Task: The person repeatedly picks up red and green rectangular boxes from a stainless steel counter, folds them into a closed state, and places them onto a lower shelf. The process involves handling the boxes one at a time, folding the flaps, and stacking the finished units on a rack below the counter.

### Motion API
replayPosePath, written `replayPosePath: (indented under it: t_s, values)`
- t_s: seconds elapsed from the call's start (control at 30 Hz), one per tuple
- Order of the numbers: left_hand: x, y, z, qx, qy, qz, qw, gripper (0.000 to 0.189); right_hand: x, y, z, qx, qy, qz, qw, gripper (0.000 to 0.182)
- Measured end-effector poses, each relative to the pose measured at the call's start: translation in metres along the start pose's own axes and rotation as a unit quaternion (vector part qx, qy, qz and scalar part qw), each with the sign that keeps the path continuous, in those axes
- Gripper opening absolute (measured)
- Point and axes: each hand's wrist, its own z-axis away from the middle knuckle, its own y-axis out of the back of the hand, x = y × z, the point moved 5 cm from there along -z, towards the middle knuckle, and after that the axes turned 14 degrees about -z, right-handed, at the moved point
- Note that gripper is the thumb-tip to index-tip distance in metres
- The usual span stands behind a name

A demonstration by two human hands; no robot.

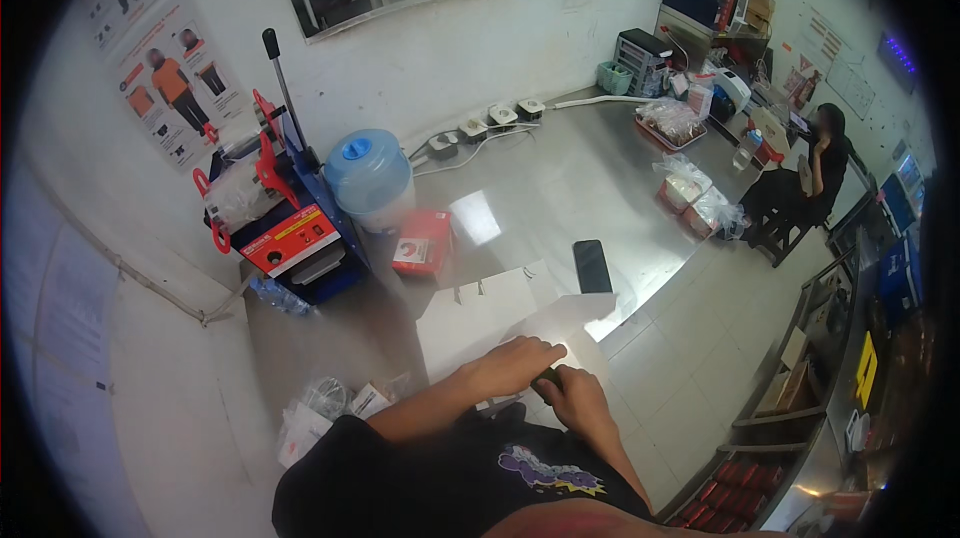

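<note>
My right hand (581, 397) is closed around a small dark green object (545, 382), mostly hidden by the fingers; its kind cannot be made out. Just left of it, my left hand (519, 364) has bent fingers at the near edge of a folded white cardboard piece (574, 309). Whether those fingers grip the cardboard or the dark object is hidden. A flat white cardboard piece (472, 320) with slots along its far edge lies on the steel table (540, 200), to the left of my hands. Beyond the folded piece lies a black smartphone (592, 266).
Left stand a blue and red heat-press-like machine (292, 238), a blue-lidded container (369, 174) and a red box (422, 241). Bagged goods (694, 196) sit at the table's far right end, near a seated person (810, 170). Power sockets (487, 121) line the wall.
</note>
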Motion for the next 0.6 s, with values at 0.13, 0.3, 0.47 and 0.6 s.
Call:
replayPosePath:
  t_s: [0.13, 0.3, 0.47, 0.6]
  values:
    - [0.007, 0.007, 0.013, 0.316, 0.002, 0.052, 0.947, 0.052, -0.007, 0.011, -0.002, 0.106, 0.043, 0.065, 0.991, 0.025]
    - [-0.004, -0.028, 0.016, 0.265, 0.297, 0.559, 0.727, 0.066, -0.007, 0.031, 0.004, 0.199, 0.142, 0.016, 0.969, 0.023]
    - [-0.002, -0.055, 0.013, 0.129, 0.241, 0.716, 0.642, 0.065, -0.018, 0.021, 0.004, 0.123, 0.198, 0.015, 0.972, 0.028]
    - [-0.006, -0.061, 0.013, 0.133, 0.261, 0.694, 0.657, 0.062, -0.03, 0.021, 0.006, 0.158, 0.197, 0.08, 0.964, 0.036]
